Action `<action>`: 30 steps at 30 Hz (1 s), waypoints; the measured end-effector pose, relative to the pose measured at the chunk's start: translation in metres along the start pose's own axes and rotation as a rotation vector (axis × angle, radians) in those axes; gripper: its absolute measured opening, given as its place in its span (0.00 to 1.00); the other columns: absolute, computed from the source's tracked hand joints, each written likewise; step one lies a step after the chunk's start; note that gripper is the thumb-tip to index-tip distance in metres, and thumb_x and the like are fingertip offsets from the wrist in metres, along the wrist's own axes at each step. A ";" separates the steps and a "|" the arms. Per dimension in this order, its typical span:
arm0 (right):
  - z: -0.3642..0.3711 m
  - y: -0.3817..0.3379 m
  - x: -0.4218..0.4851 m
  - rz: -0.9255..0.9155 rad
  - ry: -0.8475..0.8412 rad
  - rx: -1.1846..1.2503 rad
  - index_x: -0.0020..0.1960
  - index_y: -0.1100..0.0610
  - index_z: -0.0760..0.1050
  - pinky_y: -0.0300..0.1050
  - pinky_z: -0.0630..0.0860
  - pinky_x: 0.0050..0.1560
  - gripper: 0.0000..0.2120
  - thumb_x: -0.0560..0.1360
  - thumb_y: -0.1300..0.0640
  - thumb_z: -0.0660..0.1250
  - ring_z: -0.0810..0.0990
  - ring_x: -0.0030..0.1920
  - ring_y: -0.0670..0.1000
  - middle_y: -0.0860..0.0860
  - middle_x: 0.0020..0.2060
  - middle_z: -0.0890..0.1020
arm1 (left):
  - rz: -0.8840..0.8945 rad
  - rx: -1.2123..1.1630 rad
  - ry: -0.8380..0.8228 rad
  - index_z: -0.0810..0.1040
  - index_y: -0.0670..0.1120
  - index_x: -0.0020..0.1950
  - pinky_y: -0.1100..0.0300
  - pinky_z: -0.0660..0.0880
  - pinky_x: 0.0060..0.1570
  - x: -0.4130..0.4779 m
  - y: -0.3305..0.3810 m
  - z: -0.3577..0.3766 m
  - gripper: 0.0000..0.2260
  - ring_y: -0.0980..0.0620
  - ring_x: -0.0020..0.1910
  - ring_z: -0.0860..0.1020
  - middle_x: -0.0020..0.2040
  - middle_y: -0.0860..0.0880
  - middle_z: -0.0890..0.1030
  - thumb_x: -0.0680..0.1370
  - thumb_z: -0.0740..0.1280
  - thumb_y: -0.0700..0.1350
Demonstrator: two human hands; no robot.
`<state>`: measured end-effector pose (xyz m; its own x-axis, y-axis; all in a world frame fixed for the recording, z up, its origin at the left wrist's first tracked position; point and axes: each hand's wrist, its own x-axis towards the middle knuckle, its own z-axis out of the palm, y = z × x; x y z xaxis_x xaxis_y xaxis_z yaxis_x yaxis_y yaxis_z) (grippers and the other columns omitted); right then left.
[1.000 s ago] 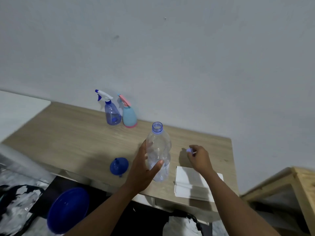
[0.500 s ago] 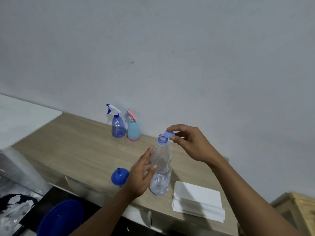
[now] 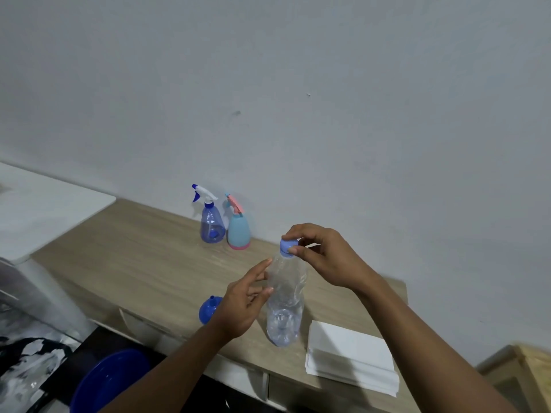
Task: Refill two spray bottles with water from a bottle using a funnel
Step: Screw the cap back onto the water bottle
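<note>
The bottle point(image 3: 284, 302) stands upright near the front edge of the table point(image 3: 134, 257), and only a little water is seen at its bottom. Its cap point(image 3: 288, 245) is pinched on the neck between thumb and fingertips of the right hand point(image 3: 325, 257). The bottle's side is touched by the fairly straight fingers of the left hand point(image 3: 241, 305), which steady it without closing round it. The funnel point(image 3: 208, 308) lies mouth down just left of the bottle, partly hidden by that hand. The blue spray bottle point(image 3: 212, 225) and teal spray bottle point(image 3: 238, 231) are set just beside each other at the wall, both with trigger heads fitted. Pouring is judged done, with capping the last step. How full either spray bottle is cannot be told.
</note>
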<state>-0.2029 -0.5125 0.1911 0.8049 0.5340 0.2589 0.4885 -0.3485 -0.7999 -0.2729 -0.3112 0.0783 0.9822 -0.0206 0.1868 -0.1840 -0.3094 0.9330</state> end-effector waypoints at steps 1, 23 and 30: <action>0.002 0.000 0.000 0.025 0.014 0.026 0.54 0.51 0.80 0.51 0.80 0.53 0.06 0.78 0.58 0.70 0.81 0.49 0.48 0.42 0.53 0.81 | 0.006 0.004 -0.004 0.65 0.65 0.70 0.61 0.78 0.59 0.001 0.000 0.000 0.25 0.59 0.62 0.79 0.66 0.51 0.78 0.80 0.66 0.41; 0.000 0.001 0.004 0.082 -0.013 -0.085 0.62 0.51 0.78 0.41 0.79 0.53 0.16 0.75 0.52 0.74 0.80 0.49 0.45 0.47 0.52 0.79 | 0.015 0.020 -0.095 0.62 0.56 0.76 0.58 0.77 0.63 0.004 -0.001 0.001 0.24 0.60 0.65 0.77 0.67 0.56 0.77 0.82 0.64 0.44; -0.003 0.000 -0.005 0.096 -0.085 -0.092 0.66 0.51 0.76 0.41 0.75 0.60 0.14 0.82 0.53 0.63 0.78 0.55 0.45 0.45 0.56 0.77 | 0.043 0.037 -0.138 0.59 0.72 0.72 0.54 0.78 0.61 0.009 0.006 0.000 0.27 0.53 0.64 0.78 0.67 0.48 0.76 0.78 0.67 0.54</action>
<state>-0.2061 -0.5179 0.1914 0.8198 0.5567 0.1342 0.4430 -0.4679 -0.7647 -0.2654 -0.3129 0.0855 0.9700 -0.1637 0.1798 -0.2267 -0.3407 0.9125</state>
